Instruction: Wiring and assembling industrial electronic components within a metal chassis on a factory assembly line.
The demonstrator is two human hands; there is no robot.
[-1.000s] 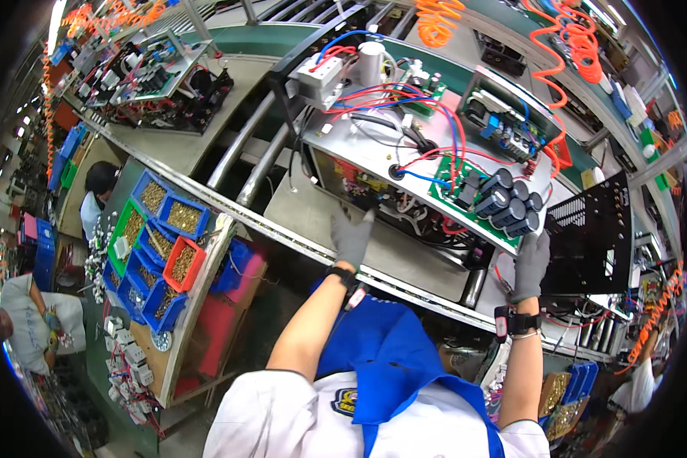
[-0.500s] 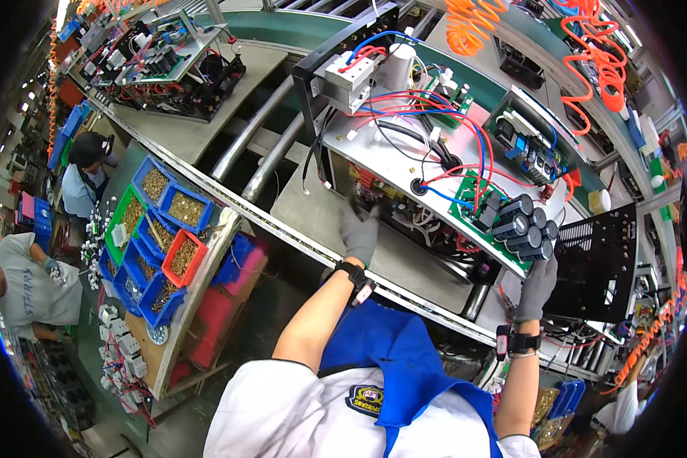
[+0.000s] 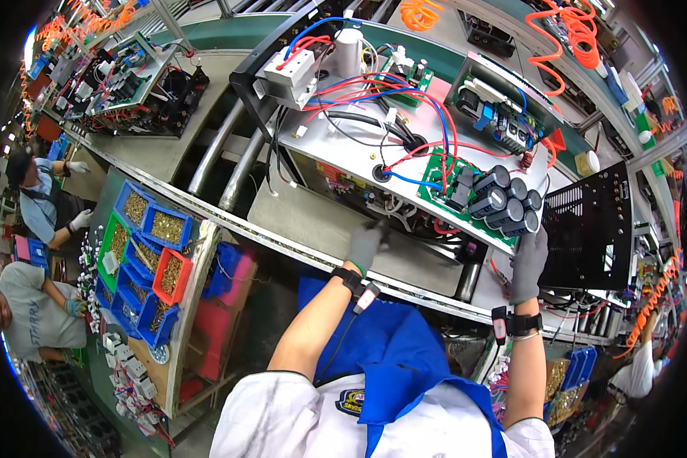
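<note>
Head view: a half-open electrical unit [image 3: 397,189] rests on a grey board [image 3: 298,217] over the conveyor's metal rollers [image 3: 220,149], in front of the person. Its silver plate [image 3: 336,153] carries looping red, blue and black wires, a white cylinder [image 3: 349,51] and a pale metal box [image 3: 291,80] beside the upright black end panel [image 3: 252,88]. Toward the right corner, dark round capacitors [image 3: 504,202] crowd a green circuit board [image 3: 435,191] (their tops shine grey). More wires and parts show in the shadowed space underneath.

The grey-gloved left hand [image 3: 366,248] is near the unit's open lower side, fingers partly curled; I cannot tell whether it grasps anything. The gloved right hand [image 3: 528,267] is up at the plate's right corner; its grip cannot be made out.
</note>
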